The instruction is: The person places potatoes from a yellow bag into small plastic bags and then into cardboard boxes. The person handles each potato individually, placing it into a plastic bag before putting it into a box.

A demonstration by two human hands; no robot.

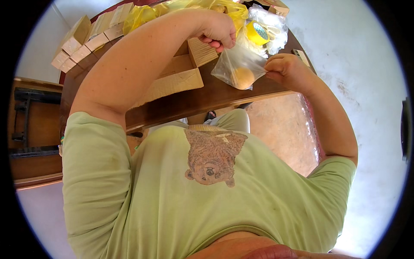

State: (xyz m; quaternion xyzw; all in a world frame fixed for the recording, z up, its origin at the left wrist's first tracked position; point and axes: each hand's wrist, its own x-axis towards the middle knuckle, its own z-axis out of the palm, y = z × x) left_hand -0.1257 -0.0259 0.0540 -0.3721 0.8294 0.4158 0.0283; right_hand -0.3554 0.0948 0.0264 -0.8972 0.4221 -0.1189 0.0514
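Note:
A clear plastic bag (226, 64) is stretched between my two hands above the table's near side. One round, yellow-brown item (243, 78), perhaps a fruit, rests in its lower part. My left hand (218, 30) pinches the bag's upper left edge, fingers curled. On the other side, my right hand (288, 69) grips the right edge between thumb and fingers. An open cardboard box (174, 82) lies left of the bag, partly hidden behind my left forearm. Just beyond the bag is a yellow roll of tape (257, 33).
Several small cardboard boxes (97, 42) line the table's far left. Yellow plastic bags (142, 16) with round items lie along the back. Crumpled clear plastic (276, 26) sits at the back right. The wooden table's front edge (161, 113) runs before my body.

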